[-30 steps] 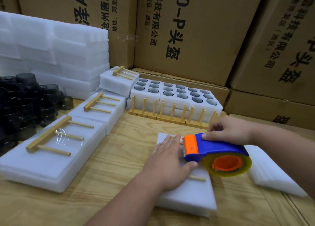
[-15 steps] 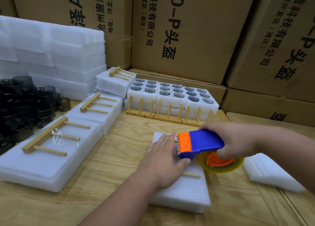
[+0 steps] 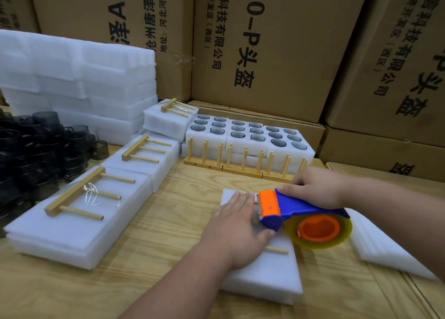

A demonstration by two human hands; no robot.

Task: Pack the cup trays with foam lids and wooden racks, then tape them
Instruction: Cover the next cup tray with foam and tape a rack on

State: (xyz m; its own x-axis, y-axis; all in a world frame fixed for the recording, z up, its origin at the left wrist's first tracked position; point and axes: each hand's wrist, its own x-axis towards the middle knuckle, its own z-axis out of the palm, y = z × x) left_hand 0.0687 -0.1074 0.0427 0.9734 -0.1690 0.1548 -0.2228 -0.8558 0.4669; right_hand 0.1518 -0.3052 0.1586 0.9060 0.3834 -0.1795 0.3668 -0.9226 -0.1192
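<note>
bench: wood, boxes behind
left hand: my flat palm on foam lid, soft, press lightly
right hand: my grip wraps tape dispenser

White foam pack lies flat on the table, a wooden rack on top, blue-orange tape dispenser over it
</note>
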